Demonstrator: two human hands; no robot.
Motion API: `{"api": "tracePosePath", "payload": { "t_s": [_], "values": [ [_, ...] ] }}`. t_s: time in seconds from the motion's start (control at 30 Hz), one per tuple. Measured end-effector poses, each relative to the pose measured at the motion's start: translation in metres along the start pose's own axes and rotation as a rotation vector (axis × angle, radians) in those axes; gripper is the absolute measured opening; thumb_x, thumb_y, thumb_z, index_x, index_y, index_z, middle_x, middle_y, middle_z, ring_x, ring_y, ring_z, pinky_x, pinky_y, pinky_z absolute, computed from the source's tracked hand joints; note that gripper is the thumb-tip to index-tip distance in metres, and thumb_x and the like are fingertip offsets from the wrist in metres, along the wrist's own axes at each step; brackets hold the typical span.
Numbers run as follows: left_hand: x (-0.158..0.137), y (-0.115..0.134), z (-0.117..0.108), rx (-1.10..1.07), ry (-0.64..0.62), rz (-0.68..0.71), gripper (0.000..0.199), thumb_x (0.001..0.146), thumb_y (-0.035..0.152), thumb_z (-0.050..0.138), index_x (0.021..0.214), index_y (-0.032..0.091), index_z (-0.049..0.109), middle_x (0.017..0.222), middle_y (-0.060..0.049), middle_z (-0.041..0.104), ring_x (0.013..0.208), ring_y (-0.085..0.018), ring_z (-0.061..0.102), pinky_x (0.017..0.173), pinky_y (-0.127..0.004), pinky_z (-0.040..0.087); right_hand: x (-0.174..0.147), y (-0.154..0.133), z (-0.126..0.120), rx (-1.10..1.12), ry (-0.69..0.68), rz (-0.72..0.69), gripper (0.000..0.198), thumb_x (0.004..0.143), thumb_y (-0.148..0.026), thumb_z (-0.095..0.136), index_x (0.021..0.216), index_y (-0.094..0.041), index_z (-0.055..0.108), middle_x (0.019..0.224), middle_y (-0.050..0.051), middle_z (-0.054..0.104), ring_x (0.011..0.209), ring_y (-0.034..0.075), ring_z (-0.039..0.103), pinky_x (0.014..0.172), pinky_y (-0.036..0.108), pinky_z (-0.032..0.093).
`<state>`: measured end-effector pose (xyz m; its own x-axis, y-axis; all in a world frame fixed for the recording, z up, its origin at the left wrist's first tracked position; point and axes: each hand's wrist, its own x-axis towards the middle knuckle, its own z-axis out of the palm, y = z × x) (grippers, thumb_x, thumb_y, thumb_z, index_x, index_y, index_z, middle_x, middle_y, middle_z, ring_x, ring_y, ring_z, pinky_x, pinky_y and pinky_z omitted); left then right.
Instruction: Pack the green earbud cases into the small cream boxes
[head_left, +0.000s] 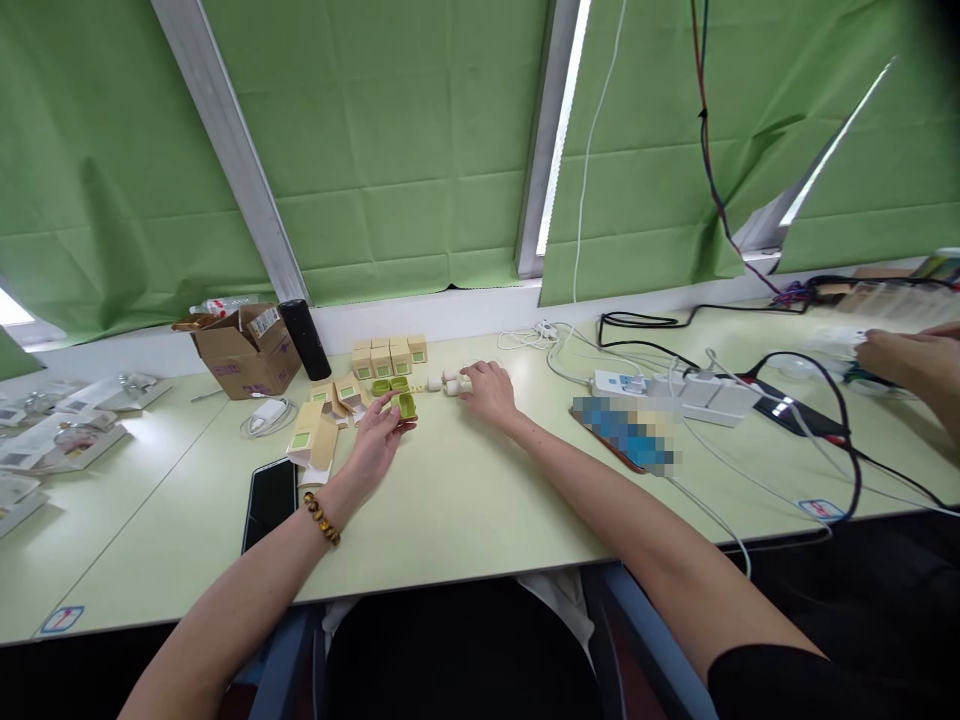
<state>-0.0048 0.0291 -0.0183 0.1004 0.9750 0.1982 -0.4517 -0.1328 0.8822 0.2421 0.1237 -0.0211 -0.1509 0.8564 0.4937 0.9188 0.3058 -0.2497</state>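
Note:
My left hand [379,435], with a beaded bracelet on the wrist, grips a small green open-topped box [406,405] between thumb and fingers. Just behind it, more green boxes [390,385] lie on the table. Small white cylinders [435,383] stand or lie close together between my two hands. The curled fingers of my right hand [489,392] are at the rightmost white cylinder [453,388], fingertips pinched against it. My palm hides part of what lies behind it.
Small cream cartons [382,358] stand in rows at the back, with opened cartons [313,440] left. A phone [270,500], black bottle [304,340] and cardboard box [247,352] are left. Right are a power strip [675,392], cables and another person's hand [904,352].

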Motion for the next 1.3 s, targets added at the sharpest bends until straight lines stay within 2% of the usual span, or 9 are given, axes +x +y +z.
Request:
{"api": "tracePosePath", "payload": {
  "t_s": [0.17, 0.3, 0.43, 0.63, 0.8, 0.93, 1.13, 1.2, 1.3],
  "values": [
    [0.000, 0.000, 0.000, 0.005, 0.016, -0.004, 0.046, 0.086, 0.030, 0.080, 0.125, 0.020, 0.059, 0.101, -0.006, 0.072, 0.090, -0.017, 0.070, 0.089, -0.034, 0.053, 0.010, -0.002, 0.020, -0.078, -0.020, -0.045, 0.033, 0.087, -0.025, 0.075, 0.121, -0.020, 0.074, 0.126, 0.016, 0.065, 0.118, 0.033, 0.051, 0.098, 0.043, 0.039],
    [0.000, 0.000, 0.001, 0.008, 0.021, 0.008, 0.045, 0.086, 0.031, 0.080, 0.124, 0.020, 0.059, 0.101, -0.005, 0.071, 0.090, -0.016, 0.070, 0.087, -0.033, 0.054, 0.007, -0.004, 0.019, -0.068, 0.008, -0.082, 0.026, 0.091, -0.022, 0.071, 0.116, -0.020, 0.076, 0.123, 0.015, 0.065, 0.118, 0.032, 0.051, 0.096, 0.043, 0.038],
    [0.001, 0.001, 0.002, -0.005, 0.053, 0.059, 0.039, 0.086, 0.031, 0.080, 0.119, 0.021, 0.061, 0.103, -0.005, 0.070, 0.091, -0.016, 0.070, 0.088, -0.032, 0.055, -0.004, -0.014, 0.004, 0.081, 0.171, -0.216, 0.026, 0.093, -0.018, 0.065, 0.118, -0.020, 0.072, 0.115, 0.013, 0.067, 0.107, 0.030, 0.057, 0.090, 0.042, 0.043],
    [0.000, 0.004, 0.003, -0.019, 0.063, 0.103, 0.035, 0.088, 0.032, 0.078, 0.117, 0.022, 0.063, 0.104, -0.005, 0.069, 0.092, -0.016, 0.069, 0.089, -0.033, 0.055, -0.031, -0.051, -0.026, 0.413, 0.563, -0.495, 0.025, 0.098, -0.016, 0.055, 0.119, -0.023, 0.066, 0.112, 0.012, 0.070, 0.106, 0.027, 0.066, 0.089, 0.043, 0.053],
    [-0.003, 0.004, 0.005, -0.026, 0.046, 0.119, 0.033, 0.089, 0.031, 0.078, 0.118, 0.024, 0.064, 0.109, -0.005, 0.070, 0.093, -0.016, 0.068, 0.089, -0.033, 0.055, -0.060, -0.076, -0.040, 0.639, 0.635, -0.570, 0.030, 0.093, -0.015, 0.060, 0.120, -0.027, 0.065, 0.110, 0.010, 0.072, 0.104, 0.027, 0.069, 0.089, 0.048, 0.058],
    [-0.004, 0.004, 0.006, -0.025, 0.023, 0.141, 0.036, 0.088, 0.031, 0.078, 0.120, 0.023, 0.064, 0.110, -0.005, 0.071, 0.098, -0.017, 0.068, 0.091, -0.033, 0.055, -0.072, -0.086, -0.049, 0.958, 0.462, -0.356, 0.024, 0.091, -0.025, 0.069, 0.115, -0.028, 0.067, 0.112, 0.009, 0.072, 0.105, 0.027, 0.067, 0.092, 0.047, 0.057],
    [-0.008, 0.008, 0.008, 0.003, -0.013, 0.149, 0.039, 0.090, 0.033, 0.077, 0.125, 0.024, 0.063, 0.107, -0.005, 0.071, 0.095, -0.017, 0.068, 0.094, -0.036, 0.053, -0.064, -0.080, -0.054, 1.694, -0.086, 0.081, 0.039, 0.079, -0.049, 0.081, 0.108, -0.026, 0.070, 0.116, 0.009, 0.071, 0.099, 0.027, 0.066, 0.078, 0.041, 0.057],
    [-0.009, 0.009, 0.009, 0.014, -0.023, 0.153, 0.040, 0.090, 0.034, 0.077, 0.126, 0.024, 0.063, 0.106, -0.005, 0.071, 0.095, -0.017, 0.068, 0.094, -0.036, 0.053, -0.061, -0.075, -0.054, 1.779, -0.218, 0.151, 0.040, 0.080, -0.055, 0.076, 0.104, -0.024, 0.072, 0.117, 0.011, 0.072, 0.098, 0.028, 0.066, 0.079, 0.042, 0.057],
    [-0.010, 0.010, 0.010, 0.022, -0.025, 0.159, 0.040, 0.090, 0.034, 0.077, 0.127, 0.025, 0.063, 0.104, -0.004, 0.070, 0.093, -0.016, 0.067, 0.094, -0.034, 0.053, -0.059, -0.070, -0.053, 1.827, -0.303, 0.195, 0.040, 0.084, -0.056, 0.068, 0.103, -0.020, 0.073, 0.111, 0.013, 0.073, 0.096, 0.028, 0.066, 0.081, 0.044, 0.056]
  ]
}}
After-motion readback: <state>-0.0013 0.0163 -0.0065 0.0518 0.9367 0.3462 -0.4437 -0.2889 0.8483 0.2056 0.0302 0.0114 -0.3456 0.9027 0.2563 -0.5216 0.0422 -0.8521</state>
